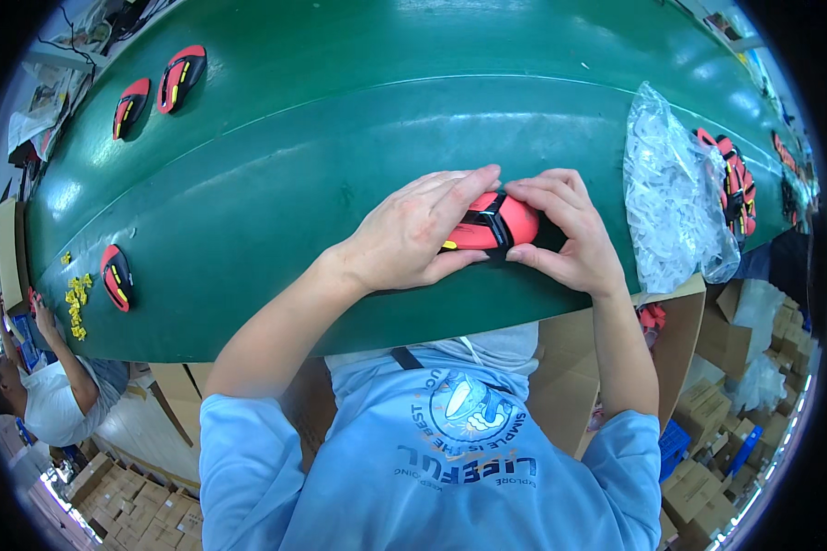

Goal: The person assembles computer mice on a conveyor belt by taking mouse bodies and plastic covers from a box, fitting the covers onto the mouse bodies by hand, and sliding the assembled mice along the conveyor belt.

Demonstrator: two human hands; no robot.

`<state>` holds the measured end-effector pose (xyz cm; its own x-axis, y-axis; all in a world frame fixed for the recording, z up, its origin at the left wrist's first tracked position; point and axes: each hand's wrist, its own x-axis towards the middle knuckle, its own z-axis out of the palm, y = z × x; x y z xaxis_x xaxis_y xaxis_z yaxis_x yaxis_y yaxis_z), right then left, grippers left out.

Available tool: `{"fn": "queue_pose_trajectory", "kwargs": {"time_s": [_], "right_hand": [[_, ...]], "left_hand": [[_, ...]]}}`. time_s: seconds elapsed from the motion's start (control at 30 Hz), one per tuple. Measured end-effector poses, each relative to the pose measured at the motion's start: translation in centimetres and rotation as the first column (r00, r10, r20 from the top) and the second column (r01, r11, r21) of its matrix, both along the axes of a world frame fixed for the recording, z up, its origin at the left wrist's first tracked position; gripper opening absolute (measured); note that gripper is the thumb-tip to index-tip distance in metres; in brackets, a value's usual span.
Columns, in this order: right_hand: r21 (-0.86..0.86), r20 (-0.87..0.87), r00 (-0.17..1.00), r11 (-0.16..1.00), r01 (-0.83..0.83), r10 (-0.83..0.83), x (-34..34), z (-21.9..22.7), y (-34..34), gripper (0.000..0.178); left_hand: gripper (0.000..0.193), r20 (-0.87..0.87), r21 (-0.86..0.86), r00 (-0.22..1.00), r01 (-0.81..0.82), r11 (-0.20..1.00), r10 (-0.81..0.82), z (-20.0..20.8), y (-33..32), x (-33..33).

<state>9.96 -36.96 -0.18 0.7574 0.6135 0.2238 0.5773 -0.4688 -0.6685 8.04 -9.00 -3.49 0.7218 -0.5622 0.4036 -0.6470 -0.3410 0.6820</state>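
Between my two hands is a red and black rounded plastic piece with a yellow strip, shaped like a computer mouse; its exact kind does not show. My left hand wraps its left end, fingers over the top and thumb along the near side. My right hand grips the right end, with the thumb low and fingertips on the far edge. Both hands are closed on it, low over the green table. Part of the piece is hidden under my left palm.
Similar pieces lie at the far left and near left, beside small yellow parts. A clear plastic bag of translucent parts sits right, with a red-black pile behind. A co-worker is at left. Cardboard boxes stand below.
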Motion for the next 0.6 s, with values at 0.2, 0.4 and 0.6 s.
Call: {"fn": "queue_pose_trajectory", "kwargs": {"time_s": [0.2,0.4,0.6], "right_hand": [[0.005,0.007,0.998,0.998,-0.063,0.063,0.1,-1.1,0.0,0.067],[-0.066,0.099,0.995,0.998,0.005,0.001,-0.9,-1.0,-0.1,0.067],[-0.206,0.196,0.979,0.974,0.095,-0.054,-0.9,-1.0,0.0,0.063]], "left_hand": [[0.098,-0.005,-0.004,1.0,-0.003,1.0,0.003,-0.4,0.0,-0.2],[0.097,-0.01,-0.002,1.0,0.002,1.0,-0.002,-0.3,-0.1,-0.1],[0.073,0.168,0.135,0.983,0.046,0.99,-0.069,0.9,-0.3,0.5]]}}
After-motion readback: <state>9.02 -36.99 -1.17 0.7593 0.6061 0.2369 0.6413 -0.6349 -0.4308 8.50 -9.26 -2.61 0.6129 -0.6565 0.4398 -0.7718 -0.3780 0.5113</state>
